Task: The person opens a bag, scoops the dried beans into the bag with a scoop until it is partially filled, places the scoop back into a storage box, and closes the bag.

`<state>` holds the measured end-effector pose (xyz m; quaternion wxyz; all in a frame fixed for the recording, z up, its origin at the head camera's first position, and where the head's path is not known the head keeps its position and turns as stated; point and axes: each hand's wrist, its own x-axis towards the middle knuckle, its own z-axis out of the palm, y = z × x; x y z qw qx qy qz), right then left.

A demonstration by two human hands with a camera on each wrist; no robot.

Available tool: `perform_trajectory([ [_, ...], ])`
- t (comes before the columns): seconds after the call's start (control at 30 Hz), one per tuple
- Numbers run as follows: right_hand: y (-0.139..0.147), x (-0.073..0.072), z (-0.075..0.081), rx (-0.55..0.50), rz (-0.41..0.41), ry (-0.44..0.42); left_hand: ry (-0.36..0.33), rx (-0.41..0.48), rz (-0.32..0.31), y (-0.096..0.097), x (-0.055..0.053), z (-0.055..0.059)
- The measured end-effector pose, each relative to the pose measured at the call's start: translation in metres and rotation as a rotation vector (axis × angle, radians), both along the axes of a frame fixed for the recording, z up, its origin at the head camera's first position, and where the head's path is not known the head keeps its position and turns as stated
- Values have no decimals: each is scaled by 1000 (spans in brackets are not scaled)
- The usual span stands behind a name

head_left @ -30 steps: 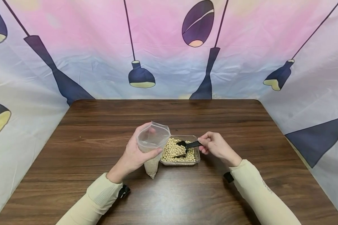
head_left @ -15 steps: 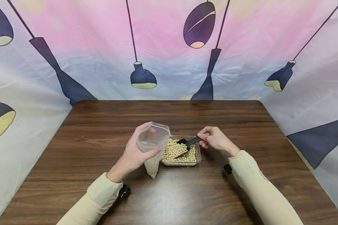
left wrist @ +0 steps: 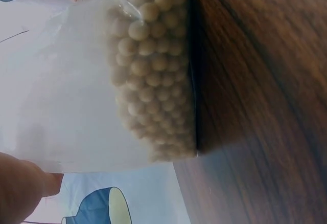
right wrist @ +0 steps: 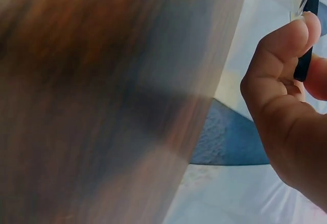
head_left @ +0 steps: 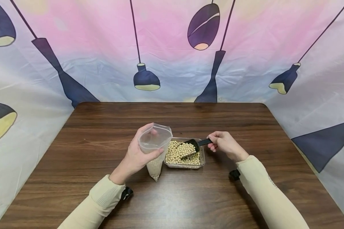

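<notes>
My left hand [head_left: 137, 149] grips a clear plastic zip bag [head_left: 156, 140] near its open mouth, thumb in front and fingers behind. Soybeans [left wrist: 153, 70] fill the lower part of the bag, which stands upright on the table. To its right sits a shallow clear tray [head_left: 186, 167] of soybeans. In the tray, a black scoop [head_left: 195, 145] carries a heap of soybeans, its tip low among the others. My right hand [head_left: 225, 144] pinches the end of the scoop's handle between thumb and fingers, just past the tray's right rim.
The dark wood table [head_left: 103, 127] reaches back to a printed cloth backdrop [head_left: 172, 51] with lamp drawings. Both forearms come in from the front, each with a black strap [head_left: 126, 193] at the wrist.
The scoop has shifted right within the tray, and a fuller heap of soybeans now sits in it. My right hand has moved slightly right; the left hand and bag have barely moved.
</notes>
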<state>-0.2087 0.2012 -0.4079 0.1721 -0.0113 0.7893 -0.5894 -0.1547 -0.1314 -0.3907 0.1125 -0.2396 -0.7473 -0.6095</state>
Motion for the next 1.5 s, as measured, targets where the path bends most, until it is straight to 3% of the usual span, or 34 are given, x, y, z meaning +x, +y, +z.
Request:
perform_trajectory([
  [0.2, 13, 4, 2, -94, -30, -65, 8, -22, -1, 0, -1, 1],
  [0.37, 21, 8, 12, -147, -54, -62, -6, -28, -3, 0, -1, 1],
  [0.87, 14, 26, 69, -481, -132, 106, -23, -25, -15, 1, 0, 2],
  [1.5, -28, 45, 109, -622, -113, 263, -27, -43, -21, 1, 2, 2],
])
